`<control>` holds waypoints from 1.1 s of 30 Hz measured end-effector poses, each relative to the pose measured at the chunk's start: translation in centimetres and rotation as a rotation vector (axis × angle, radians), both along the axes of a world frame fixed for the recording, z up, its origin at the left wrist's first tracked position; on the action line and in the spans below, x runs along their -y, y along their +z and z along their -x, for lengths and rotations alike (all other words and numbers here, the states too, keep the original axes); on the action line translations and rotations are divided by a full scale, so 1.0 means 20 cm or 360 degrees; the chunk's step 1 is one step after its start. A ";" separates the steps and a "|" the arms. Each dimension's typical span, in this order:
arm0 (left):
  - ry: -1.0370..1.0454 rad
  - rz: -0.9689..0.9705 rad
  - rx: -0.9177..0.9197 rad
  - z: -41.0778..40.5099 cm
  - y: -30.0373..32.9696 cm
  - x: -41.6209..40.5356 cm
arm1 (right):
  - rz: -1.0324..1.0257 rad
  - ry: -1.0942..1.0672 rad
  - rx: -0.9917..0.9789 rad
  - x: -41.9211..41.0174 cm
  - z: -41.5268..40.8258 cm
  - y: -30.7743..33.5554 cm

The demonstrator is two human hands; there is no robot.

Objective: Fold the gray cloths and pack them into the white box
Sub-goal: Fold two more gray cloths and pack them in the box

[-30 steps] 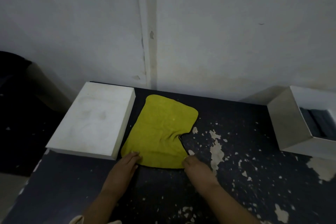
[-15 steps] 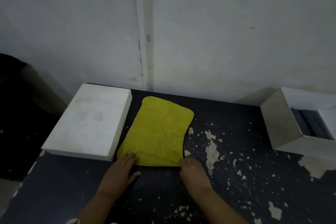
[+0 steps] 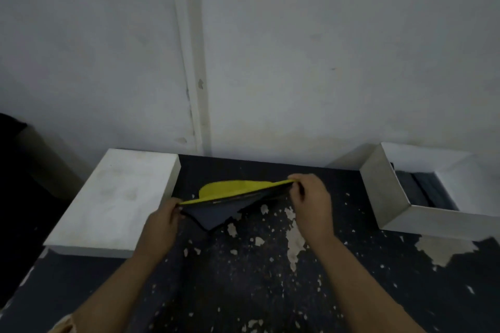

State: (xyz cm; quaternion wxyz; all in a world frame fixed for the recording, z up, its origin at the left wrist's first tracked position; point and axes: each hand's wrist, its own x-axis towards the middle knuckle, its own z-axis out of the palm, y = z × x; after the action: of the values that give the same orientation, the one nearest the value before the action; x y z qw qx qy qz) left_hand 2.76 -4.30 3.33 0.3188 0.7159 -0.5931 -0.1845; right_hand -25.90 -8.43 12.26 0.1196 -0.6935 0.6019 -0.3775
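A cloth (image 3: pixel 216 212), yellow on top and dark gray underneath, is lifted off the dark table by its near edge. My left hand (image 3: pixel 162 220) pinches its near left corner. My right hand (image 3: pixel 311 197) pinches the near right corner, held a little higher and farther back. The gray underside sags between my hands while the yellow far part (image 3: pixel 224 189) still lies toward the wall. The open white box (image 3: pixel 384 197) stands at the right with dark folded cloths (image 3: pixel 422 189) inside it.
A flat white lid or slab (image 3: pixel 116 197) lies at the left, close beside the cloth. The dark table (image 3: pixel 243 292) has chipped paint patches. A white wall runs right behind the table. The floor at the far left is dark.
Both hands went from resting on the near edge of the flat yellow cloth to pinching its corners and lifting them up and toward the wall, exposing the gray underside.
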 end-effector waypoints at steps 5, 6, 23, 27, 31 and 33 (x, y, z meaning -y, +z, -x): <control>-0.0012 0.0373 -0.0186 0.09 0.41 0.17 | 0.0234 -0.0150 0.0200 0.07 0.15 0.24; -0.0034 0.0404 -0.0222 0.11 0.48 0.20 | 0.0267 -0.0175 0.0263 0.08 0.18 0.30; -0.0262 0.0312 -0.1019 0.58 1.13 0.55 | 0.0132 -0.0133 0.0749 0.38 0.76 0.85; -0.0346 0.0219 -0.1001 0.63 1.07 0.43 | 0.0051 -0.0018 0.0755 0.27 0.89 0.78; -0.0384 -0.0004 -0.0946 0.65 0.81 0.27 | -0.0202 -0.0014 0.0661 0.13 0.97 0.51; -0.0379 -0.0176 -0.0949 0.64 0.62 0.19 | -0.0409 -0.0025 0.0651 0.04 0.99 0.32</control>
State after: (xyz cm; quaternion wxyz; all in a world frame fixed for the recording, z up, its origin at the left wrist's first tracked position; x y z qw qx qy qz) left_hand -10.11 -8.13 15.78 0.4154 0.5720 -0.5423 -0.4541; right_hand -45.64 -9.21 18.69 0.3235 -0.5769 0.6136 -0.4313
